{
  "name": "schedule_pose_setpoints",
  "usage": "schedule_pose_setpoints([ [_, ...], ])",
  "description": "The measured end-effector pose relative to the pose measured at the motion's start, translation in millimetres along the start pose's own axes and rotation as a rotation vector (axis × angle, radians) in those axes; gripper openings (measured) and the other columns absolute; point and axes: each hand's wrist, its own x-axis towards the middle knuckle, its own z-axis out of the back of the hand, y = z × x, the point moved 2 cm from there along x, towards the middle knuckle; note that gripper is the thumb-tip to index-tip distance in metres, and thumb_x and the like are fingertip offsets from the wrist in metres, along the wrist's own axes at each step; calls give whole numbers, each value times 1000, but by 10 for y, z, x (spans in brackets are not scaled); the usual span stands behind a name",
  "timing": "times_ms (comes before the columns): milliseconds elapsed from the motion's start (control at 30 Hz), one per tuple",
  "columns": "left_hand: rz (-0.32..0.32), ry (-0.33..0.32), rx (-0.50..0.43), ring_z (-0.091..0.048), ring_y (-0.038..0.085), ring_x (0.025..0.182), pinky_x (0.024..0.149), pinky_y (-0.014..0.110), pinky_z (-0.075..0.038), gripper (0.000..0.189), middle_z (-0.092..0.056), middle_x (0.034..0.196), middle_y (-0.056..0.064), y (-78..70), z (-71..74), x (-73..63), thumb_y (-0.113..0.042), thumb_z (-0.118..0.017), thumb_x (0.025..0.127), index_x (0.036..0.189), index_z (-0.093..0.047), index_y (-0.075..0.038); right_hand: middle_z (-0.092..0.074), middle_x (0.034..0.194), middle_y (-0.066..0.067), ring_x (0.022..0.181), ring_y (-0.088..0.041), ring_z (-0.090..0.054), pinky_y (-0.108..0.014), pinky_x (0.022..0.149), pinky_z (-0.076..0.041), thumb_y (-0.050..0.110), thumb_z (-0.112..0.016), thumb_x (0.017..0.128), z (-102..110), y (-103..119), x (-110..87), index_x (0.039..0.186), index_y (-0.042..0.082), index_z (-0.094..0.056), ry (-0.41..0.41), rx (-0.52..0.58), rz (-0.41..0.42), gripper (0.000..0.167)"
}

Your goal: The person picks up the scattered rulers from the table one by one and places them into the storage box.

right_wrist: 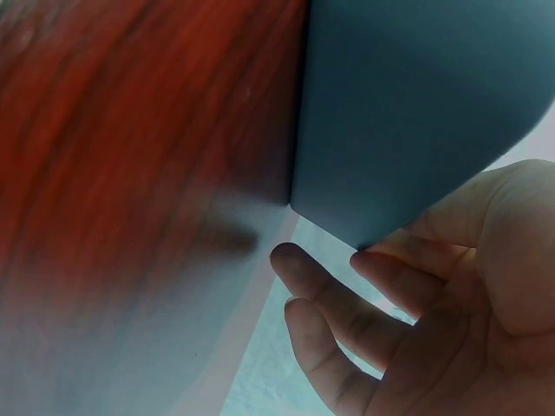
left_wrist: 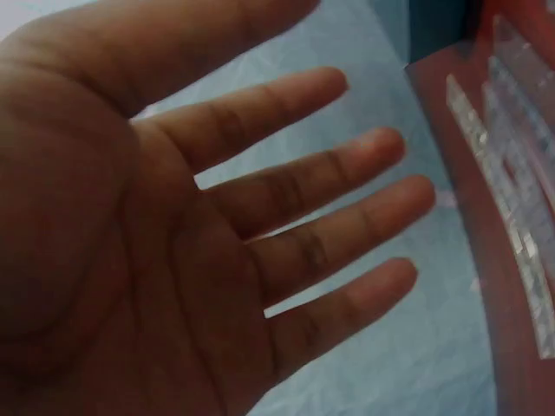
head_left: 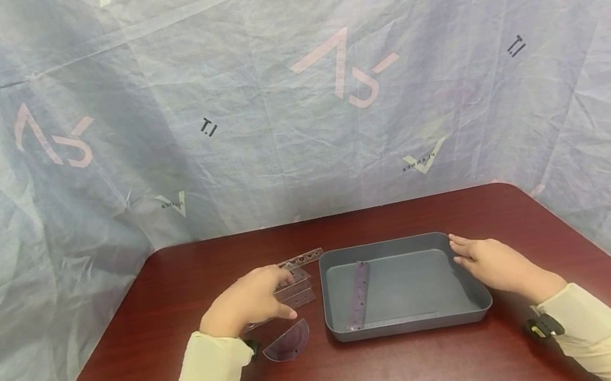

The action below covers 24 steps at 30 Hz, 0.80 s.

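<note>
My left hand [head_left: 248,301] hovers, palm turned inward and fingers spread, over several clear plastic rulers [head_left: 301,291] left of the tray; its palm is bare in the left wrist view. It partly hides the rulers. Just below it lies a purple-tinted clear protractor [head_left: 288,343]. My right hand [head_left: 494,263] is at the right side of a grey rectangular tray [head_left: 413,326], near its back corner. Its fingertips touch the rim, with the lower fingers extended loosely in the right wrist view. Inside the tray, a purple-tinted ruler [head_left: 359,296] lies slantwise towards the left end.
The dark red wooden table [head_left: 409,375] has rounded far corners. A printed pale cloth sheet [head_left: 275,155] hangs behind it and along both sides. One ruler with round holes [head_left: 310,256] reaches close to the tray's back left corner.
</note>
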Motion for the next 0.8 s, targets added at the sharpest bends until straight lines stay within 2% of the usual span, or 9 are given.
schedule_pose_setpoints([
  [233, 1, 37, -71, -62, 29, 107, 92, 46, -49, 47, -67, 110, 8, 19, -146, 69, -18, -89, 72, 113, -68, -7, -55, 138, -26, 121, -43, -57, -57, 95, -46, 9, -63, 94, -3, -3, 3, 127, -12, -61, 4, -4, -3, 38],
  [400, -3, 95, -14, -62, 20, 94, 86, 43, -50, 49, -67, 100, 5, 18, -270, 107, -21, -90, 70, 113, -69, -7, -54, 138, -26, 123, -43, -56, -57, 95, -46, 10, -64, 95, -18, 0, -9, 128, -11, -60, 17, 6, -16, 40],
  [533, 5, 130, 40, -59, 14, 83, 81, 38, -50, 46, -65, 89, -1, -1, -361, 116, -22, -92, 66, 105, -71, -11, -54, 138, -26, 123, -44, -55, -57, 95, -46, 10, -64, 94, -29, -3, -18, 128, -11, -60, 17, 13, -18, 40],
  [700, 49, 120, 130, -59, 13, 80, 78, 37, -50, 43, -63, 81, -7, -22, -412, 119, -28, -94, 59, 94, -70, -17, -55, 137, -26, 121, -44, -57, -57, 96, -46, 8, -63, 94, -31, -19, -11, 126, -12, -61, 2, 3, -1, 38],
  [800, 74, 130, 138, -60, 14, 81, 78, 37, -51, 43, -65, 84, -7, -33, -437, 120, -28, -95, 58, 91, -71, -18, -55, 137, -26, 121, -44, -57, -57, 95, -46, 8, -63, 94, -30, -24, -5, 126, -12, -61, 3, 2, 3, 38],
])
